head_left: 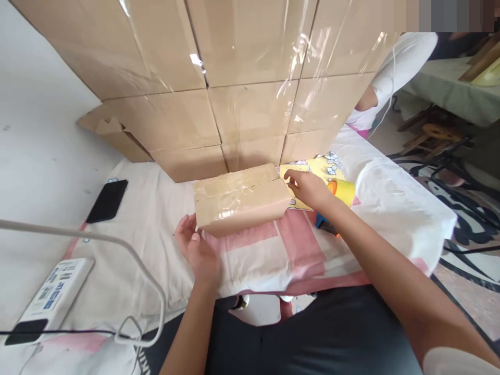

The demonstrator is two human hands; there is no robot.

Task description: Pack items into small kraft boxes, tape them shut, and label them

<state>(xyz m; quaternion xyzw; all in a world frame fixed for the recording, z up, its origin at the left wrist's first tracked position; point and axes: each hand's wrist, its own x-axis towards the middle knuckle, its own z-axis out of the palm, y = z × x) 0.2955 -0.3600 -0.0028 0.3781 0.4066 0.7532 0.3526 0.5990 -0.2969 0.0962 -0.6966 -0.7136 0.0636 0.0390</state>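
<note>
A small cardboard box [242, 195] with clear tape along its top lies on the cloth-covered table in front of me. My left hand [195, 245] is at the box's near left corner, palm turned up, fingers partly curled and thumb apart. At the right end, my right hand [307, 187] has its fingers bent in, with thumb and fingertips against the box's end edge. Whether they pinch a flap or tape there is too small to see. Under my right forearm sits a tape dispenser with a yellow roll [344, 191] and blue part [324, 223], partly hidden.
Tall stacked cartons [253, 112] wrapped in shiny tape rise behind the box. A black phone [107, 201] and a white power strip [54, 294] lie at left, with a grey cable [133, 252] crossing. Another person's sleeve [408, 60] shows beyond the cartons at right.
</note>
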